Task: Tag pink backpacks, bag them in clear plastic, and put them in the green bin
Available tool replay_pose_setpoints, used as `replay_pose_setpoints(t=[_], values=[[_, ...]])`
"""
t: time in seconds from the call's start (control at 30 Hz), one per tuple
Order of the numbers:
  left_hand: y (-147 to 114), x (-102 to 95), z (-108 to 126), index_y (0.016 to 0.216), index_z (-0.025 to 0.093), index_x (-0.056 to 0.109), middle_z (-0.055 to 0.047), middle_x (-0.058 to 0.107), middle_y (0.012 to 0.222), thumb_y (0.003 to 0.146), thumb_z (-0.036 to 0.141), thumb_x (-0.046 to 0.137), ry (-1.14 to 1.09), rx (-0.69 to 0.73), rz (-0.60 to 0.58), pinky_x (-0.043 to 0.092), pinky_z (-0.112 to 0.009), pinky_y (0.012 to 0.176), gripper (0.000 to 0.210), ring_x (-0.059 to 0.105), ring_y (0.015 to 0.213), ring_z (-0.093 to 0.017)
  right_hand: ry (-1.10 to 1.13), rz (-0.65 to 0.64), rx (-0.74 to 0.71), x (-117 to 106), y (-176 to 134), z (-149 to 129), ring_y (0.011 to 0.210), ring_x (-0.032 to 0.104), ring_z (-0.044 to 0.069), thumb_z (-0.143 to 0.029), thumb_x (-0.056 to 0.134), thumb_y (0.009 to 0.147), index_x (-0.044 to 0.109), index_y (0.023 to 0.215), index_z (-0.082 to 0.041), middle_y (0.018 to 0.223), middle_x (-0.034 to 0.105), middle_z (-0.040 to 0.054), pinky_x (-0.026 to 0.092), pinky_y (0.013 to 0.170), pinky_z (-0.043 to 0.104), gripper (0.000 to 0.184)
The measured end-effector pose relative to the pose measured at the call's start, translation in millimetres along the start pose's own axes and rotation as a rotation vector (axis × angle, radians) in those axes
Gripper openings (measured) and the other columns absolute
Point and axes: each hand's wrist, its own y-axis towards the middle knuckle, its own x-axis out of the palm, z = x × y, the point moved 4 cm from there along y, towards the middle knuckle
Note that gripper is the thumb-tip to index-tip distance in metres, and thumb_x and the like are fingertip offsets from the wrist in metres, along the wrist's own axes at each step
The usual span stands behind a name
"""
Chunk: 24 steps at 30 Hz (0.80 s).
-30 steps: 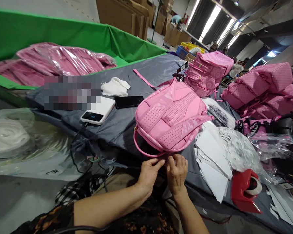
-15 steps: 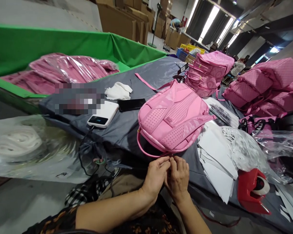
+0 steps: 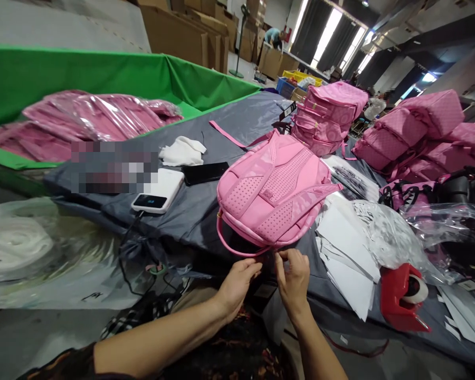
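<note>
A pink backpack (image 3: 275, 192) lies on the grey-covered table with its dotted padded straps and back panel facing up. Its thin pink loop (image 3: 231, 248) curves out over the front edge. Just below that edge are both of my hands, a short gap between them. My left hand (image 3: 239, 285) is closed, thumb and fingertips together beneath the loop. My right hand (image 3: 293, 277) makes a pinch close to the bag's lower edge. Whatever the fingertips hold is too small or hidden to make out. Something dark with a pale label hangs in shadow between the hands.
Left of the bag lie a black phone (image 3: 206, 173), a white power bank (image 3: 160, 190) and a white cloth (image 3: 182, 151). Paper sheets (image 3: 346, 258) and a red tape dispenser (image 3: 401, 301) lie to the right. More pink backpacks (image 3: 415, 126) stand behind; a green-lined bin (image 3: 103, 66) holds wrapped pink items.
My hands, which were together at the bag's edge, have come apart, the left moving left and slightly down. The view has shifted a little; the backpack lies as before.
</note>
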Motion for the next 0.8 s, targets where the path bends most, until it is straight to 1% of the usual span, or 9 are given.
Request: replay_pose_setpoints(t=[0.1, 0.17, 0.27, 0.43, 0.53, 0.6, 0.67, 0.73, 0.8], values=[[11, 19.9, -9, 0.079, 0.016, 0.076, -0.007, 0.076, 0.087, 0.062, 0.043, 0.088, -0.206, -0.074, -0.196, 0.045, -0.037, 0.100, 0.034, 0.066, 0.101, -0.025, 0.038, -0.034, 0.052, -2, 3, 2, 0.067, 0.056, 0.015, -0.027, 0.049, 0.102, 0.058, 0.080, -0.020, 0.073, 0.065, -0.0010, 0.034, 0.068, 0.029, 0.025], [16, 28.6, -14, 0.087, 0.015, 0.077, -0.010, 0.077, 0.098, 0.058, 0.039, 0.092, -0.334, -0.111, -0.235, 0.043, -0.039, 0.107, 0.040, 0.065, 0.111, -0.026, 0.073, -0.059, 0.108, -3, 4, 5, 0.067, 0.057, 0.015, -0.028, 0.049, 0.101, 0.061, 0.080, -0.020, 0.074, 0.067, -0.0007, 0.035, 0.068, 0.029, 0.025], [23, 32.3, -23, 0.091, 0.016, 0.078, -0.010, 0.077, 0.105, 0.053, 0.031, 0.096, -0.408, -0.155, -0.203, 0.043, -0.041, 0.110, 0.044, 0.065, 0.116, -0.028, 0.143, -0.110, 0.217, -2, 4, 13, 0.064, 0.056, 0.014, -0.029, 0.050, 0.099, 0.063, 0.079, -0.020, 0.072, 0.067, -0.0007, 0.037, 0.067, 0.028, 0.025], [23, 32.2, -21, 0.103, 0.017, 0.076, -0.010, 0.075, 0.116, 0.054, 0.034, 0.097, -0.355, -0.077, -0.163, 0.046, -0.041, 0.109, 0.055, 0.065, 0.118, -0.028, 0.295, -0.202, 0.354, 8, 7, 24, 0.064, 0.053, 0.014, -0.036, 0.052, 0.095, 0.060, 0.073, -0.020, 0.068, 0.063, -0.0010, 0.039, 0.064, 0.027, 0.028], [19, 32.1, -21, 0.099, 0.016, 0.076, -0.011, 0.077, 0.107, 0.048, 0.039, 0.098, -0.291, -0.128, -0.098, 0.050, -0.042, 0.105, 0.060, 0.069, 0.111, -0.028, 0.364, -0.170, 0.391, 1, 3, 36, 0.071, 0.057, 0.016, -0.039, 0.052, 0.096, 0.066, 0.083, -0.020, 0.077, 0.067, 0.0012, 0.043, 0.063, 0.026, 0.027], [15, 30.9, -23, 0.092, 0.014, 0.076, -0.011, 0.078, 0.100, 0.044, 0.041, 0.099, -0.232, -0.190, -0.044, 0.052, -0.041, 0.104, 0.060, 0.070, 0.108, -0.029, 0.388, -0.113, 0.474, -17, -8, 56, 0.075, 0.060, 0.015, -0.041, 0.052, 0.097, 0.068, 0.100, -0.020, 0.087, 0.070, 0.0026, 0.045, 0.065, 0.026, 0.028], [11, 27.3, -27, 0.090, 0.014, 0.076, -0.010, 0.078, 0.100, 0.046, 0.040, 0.098, -0.162, -0.247, 0.003, 0.053, -0.041, 0.104, 0.056, 0.069, 0.111, -0.031, 0.349, -0.037, 0.601, -46, -25, 88, 0.075, 0.061, 0.015, -0.045, 0.054, 0.096, 0.068, 0.105, -0.019, 0.090, 0.070, 0.0032, 0.045, 0.063, 0.025, 0.031], [15, 20.5, -33, 0.093, 0.017, 0.076, -0.008, 0.078, 0.104, 0.055, 0.037, 0.094, -0.076, -0.283, 0.048, 0.053, -0.040, 0.106, 0.047, 0.066, 0.119, -0.030, 0.211, 0.064, 0.736, -89, -46, 128, 0.074, 0.061, 0.016, -0.047, 0.057, 0.091, 0.069, 0.096, -0.018, 0.085, 0.070, 0.0032, 0.044, 0.062, 0.025, 0.032], [27, 12.0, -44, 0.092, 0.023, 0.075, -0.003, 0.079, 0.103, 0.065, 0.040, 0.085, 0.038, -0.290, 0.090, 0.055, -0.037, 0.105, 0.033, 0.064, 0.123, -0.029, 0.034, 0.188, 0.857, -141, -69, 170, 0.074, 0.060, 0.016, -0.046, 0.057, 0.086, 0.069, 0.088, -0.017, 0.082, 0.070, 0.0043, 0.045, 0.067, 0.026, 0.031]])
